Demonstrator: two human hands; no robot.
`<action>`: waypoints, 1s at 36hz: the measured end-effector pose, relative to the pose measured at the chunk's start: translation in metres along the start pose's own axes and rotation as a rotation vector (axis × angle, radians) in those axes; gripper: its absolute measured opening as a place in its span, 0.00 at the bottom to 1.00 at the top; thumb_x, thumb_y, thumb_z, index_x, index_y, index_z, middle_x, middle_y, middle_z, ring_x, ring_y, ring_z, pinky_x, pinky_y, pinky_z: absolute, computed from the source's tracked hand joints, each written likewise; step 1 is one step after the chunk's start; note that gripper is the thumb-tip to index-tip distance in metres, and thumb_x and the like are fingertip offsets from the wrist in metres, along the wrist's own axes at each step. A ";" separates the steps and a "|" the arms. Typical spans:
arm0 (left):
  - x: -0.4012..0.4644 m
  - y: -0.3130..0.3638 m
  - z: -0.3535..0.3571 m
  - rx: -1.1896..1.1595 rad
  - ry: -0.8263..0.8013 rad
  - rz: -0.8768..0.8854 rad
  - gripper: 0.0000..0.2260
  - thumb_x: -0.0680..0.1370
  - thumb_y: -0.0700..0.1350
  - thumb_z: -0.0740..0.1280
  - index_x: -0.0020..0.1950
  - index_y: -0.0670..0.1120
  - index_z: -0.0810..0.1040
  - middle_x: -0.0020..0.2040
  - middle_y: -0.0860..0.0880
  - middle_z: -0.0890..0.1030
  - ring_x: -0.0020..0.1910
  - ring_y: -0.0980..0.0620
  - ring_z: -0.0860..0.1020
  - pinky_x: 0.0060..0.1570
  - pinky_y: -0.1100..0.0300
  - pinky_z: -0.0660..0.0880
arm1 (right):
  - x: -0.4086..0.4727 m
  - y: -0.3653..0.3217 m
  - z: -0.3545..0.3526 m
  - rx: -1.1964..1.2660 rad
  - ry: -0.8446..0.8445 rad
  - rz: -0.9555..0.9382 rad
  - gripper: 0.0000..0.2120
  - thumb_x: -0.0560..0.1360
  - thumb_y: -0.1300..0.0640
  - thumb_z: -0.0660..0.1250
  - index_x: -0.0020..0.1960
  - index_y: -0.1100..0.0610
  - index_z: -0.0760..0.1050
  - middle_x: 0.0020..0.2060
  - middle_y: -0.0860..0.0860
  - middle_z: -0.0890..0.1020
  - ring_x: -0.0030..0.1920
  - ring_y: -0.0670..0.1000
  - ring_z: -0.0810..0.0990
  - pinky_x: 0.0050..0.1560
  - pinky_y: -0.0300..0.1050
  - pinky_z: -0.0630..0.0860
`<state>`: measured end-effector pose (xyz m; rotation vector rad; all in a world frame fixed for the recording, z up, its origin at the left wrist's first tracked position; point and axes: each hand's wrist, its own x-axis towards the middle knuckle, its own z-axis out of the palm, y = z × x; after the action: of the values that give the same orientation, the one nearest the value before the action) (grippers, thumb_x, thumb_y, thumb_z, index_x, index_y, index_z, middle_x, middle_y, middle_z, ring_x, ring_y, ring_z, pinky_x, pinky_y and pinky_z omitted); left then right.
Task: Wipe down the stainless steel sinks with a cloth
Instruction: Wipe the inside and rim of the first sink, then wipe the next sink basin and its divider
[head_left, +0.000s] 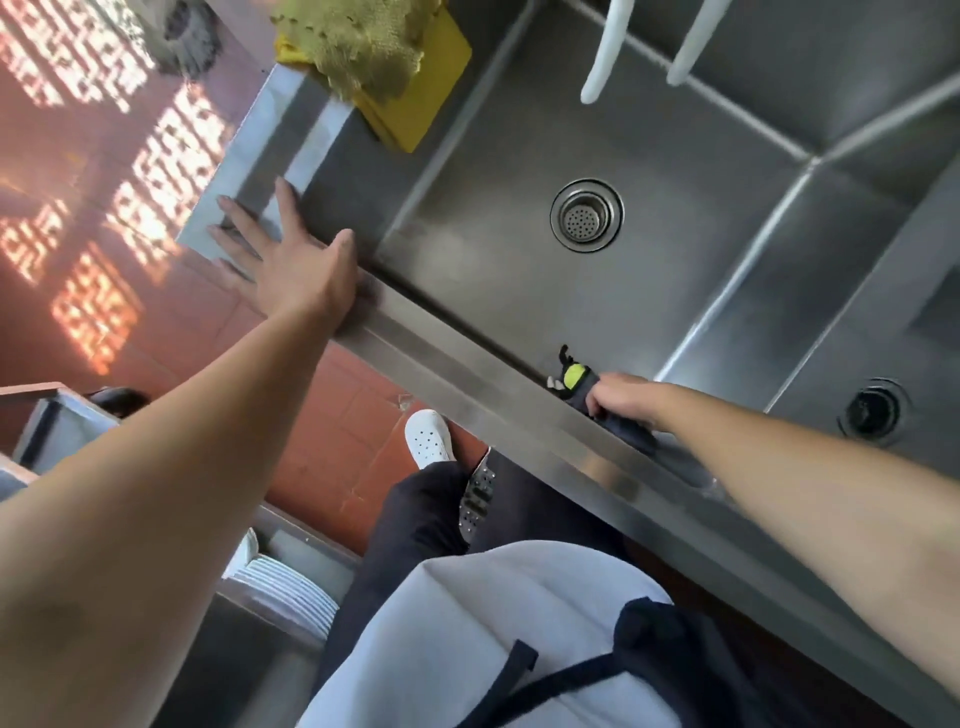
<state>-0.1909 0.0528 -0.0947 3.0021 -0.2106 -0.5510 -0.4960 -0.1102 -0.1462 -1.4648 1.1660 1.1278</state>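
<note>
A stainless steel sink (519, 171) with a round strainer drain (587, 215) fills the middle of the view. A second basin (831, 364) with a dark drain (875, 410) lies to its right. My right hand (623, 397) presses a dark cloth (626, 431) with a yellow-green patch against the inner front wall of the left basin. My left hand (291, 260) lies flat, fingers spread, on the sink's front left corner rim (270, 156).
Yellow cloths (384, 62) are draped over the far left rim. Two white faucet spouts (602, 57) hang above the basins. Below are red floor tiles (332, 415), my white shoe (428, 439) and stacked white plates (291, 592) at the lower left.
</note>
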 end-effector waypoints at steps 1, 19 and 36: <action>-0.001 -0.002 -0.005 -0.035 -0.035 0.014 0.35 0.72 0.61 0.54 0.80 0.62 0.50 0.82 0.45 0.38 0.80 0.41 0.38 0.77 0.41 0.37 | -0.011 0.000 -0.002 0.003 0.013 -0.020 0.06 0.72 0.61 0.64 0.48 0.59 0.77 0.43 0.57 0.78 0.42 0.57 0.76 0.34 0.42 0.68; -0.124 -0.100 0.001 -0.053 -0.176 0.341 0.37 0.78 0.45 0.63 0.80 0.63 0.47 0.82 0.52 0.45 0.81 0.44 0.43 0.78 0.45 0.48 | -0.106 -0.116 0.067 -0.221 0.433 -0.528 0.33 0.72 0.53 0.57 0.76 0.35 0.58 0.74 0.48 0.63 0.73 0.59 0.61 0.70 0.64 0.62; -0.126 -0.113 -0.023 -0.189 -0.279 0.578 0.29 0.77 0.46 0.64 0.78 0.53 0.62 0.82 0.46 0.53 0.80 0.43 0.51 0.78 0.47 0.52 | -0.155 0.016 0.153 0.022 0.879 -0.032 0.32 0.73 0.55 0.62 0.75 0.39 0.63 0.74 0.46 0.62 0.74 0.55 0.57 0.70 0.71 0.58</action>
<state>-0.2858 0.1850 -0.0411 2.4929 -0.9418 -0.8493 -0.5489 0.0603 -0.0203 -2.0267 1.7078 0.4109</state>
